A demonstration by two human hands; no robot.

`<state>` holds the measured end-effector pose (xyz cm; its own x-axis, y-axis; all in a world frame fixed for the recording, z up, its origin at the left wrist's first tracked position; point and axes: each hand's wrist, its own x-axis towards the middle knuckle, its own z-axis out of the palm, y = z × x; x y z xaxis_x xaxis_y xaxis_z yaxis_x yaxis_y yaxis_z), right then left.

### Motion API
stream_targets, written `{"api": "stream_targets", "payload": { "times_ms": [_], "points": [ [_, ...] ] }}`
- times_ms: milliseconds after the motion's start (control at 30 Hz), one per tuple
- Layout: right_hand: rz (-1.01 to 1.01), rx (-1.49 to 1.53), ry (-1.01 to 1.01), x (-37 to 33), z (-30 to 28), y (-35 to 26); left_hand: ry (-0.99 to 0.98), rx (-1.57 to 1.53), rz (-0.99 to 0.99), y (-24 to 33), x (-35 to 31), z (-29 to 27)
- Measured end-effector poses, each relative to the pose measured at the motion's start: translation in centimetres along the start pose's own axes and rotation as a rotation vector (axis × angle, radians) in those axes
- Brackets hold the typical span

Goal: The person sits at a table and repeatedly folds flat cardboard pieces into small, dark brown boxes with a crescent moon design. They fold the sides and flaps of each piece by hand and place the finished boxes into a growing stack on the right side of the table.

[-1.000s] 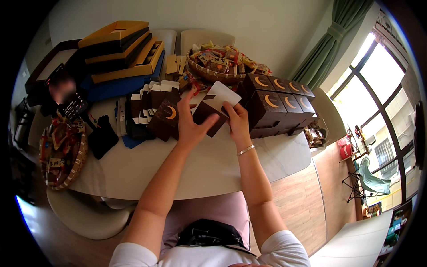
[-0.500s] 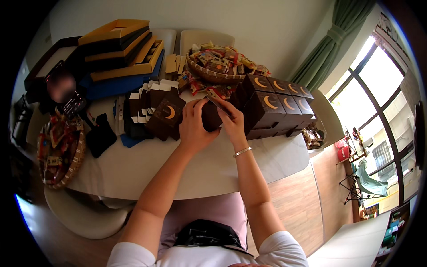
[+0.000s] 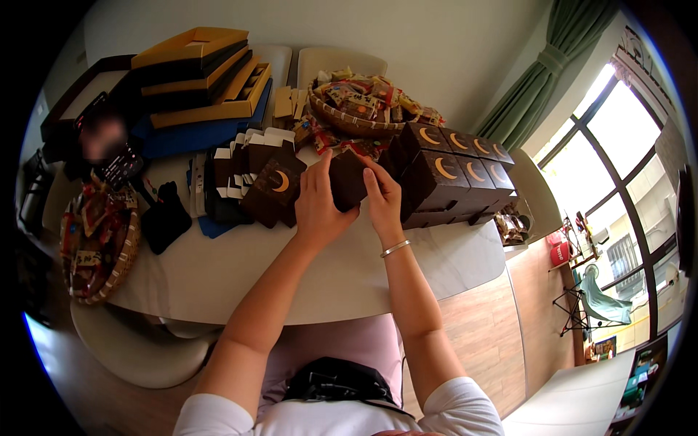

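Observation:
Between my two hands is a small dark brown cardboard box (image 3: 347,179). My left hand (image 3: 318,198) grips its left side, with the thumb along the bottom edge. At its upper right edge my right hand (image 3: 382,193) holds on with the thumb and fingers. Just left of my left hand lie flat brown box blanks (image 3: 275,186), the top one printed with a golden crescent. To the right of my right hand stands a stack of finished-looking brown boxes (image 3: 445,173) with crescents on them.
A wicker basket (image 3: 363,125) heaped with wrapped snacks stands at the back, and another basket (image 3: 94,251) sits at the left edge. Gold-and-black trays (image 3: 193,80) are piled back left. A black pouch (image 3: 169,218) lies on the table (image 3: 218,280).
The raised flap on the box now lies down, and its top looks closed. My right hand's fingers have shifted to the box's right edge.

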<state>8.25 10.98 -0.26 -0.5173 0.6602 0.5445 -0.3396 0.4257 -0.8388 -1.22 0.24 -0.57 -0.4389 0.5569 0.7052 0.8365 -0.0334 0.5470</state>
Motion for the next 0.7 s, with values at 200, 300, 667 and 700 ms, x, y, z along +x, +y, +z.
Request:
{"api": "stream_targets", "payload": {
  "times_ms": [200,300,667,700],
  "points": [
    [-0.066,-0.020,0.049,0.05,0.24,0.28,0.002,0.028,0.041,-0.08,-0.18,0.26],
    [-0.074,-0.061,0.029,-0.02,0.25,0.12,0.023,0.039,0.073,-0.21,-0.17,0.39],
    [-0.255,-0.211,0.024,-0.06,0.81,-0.18,0.024,0.040,0.059,0.40,-0.14,0.11],
    [-0.277,-0.226,0.013,-0.09,0.87,-0.37,0.017,0.061,0.065,0.46,-0.11,0.00]
  ]
}}
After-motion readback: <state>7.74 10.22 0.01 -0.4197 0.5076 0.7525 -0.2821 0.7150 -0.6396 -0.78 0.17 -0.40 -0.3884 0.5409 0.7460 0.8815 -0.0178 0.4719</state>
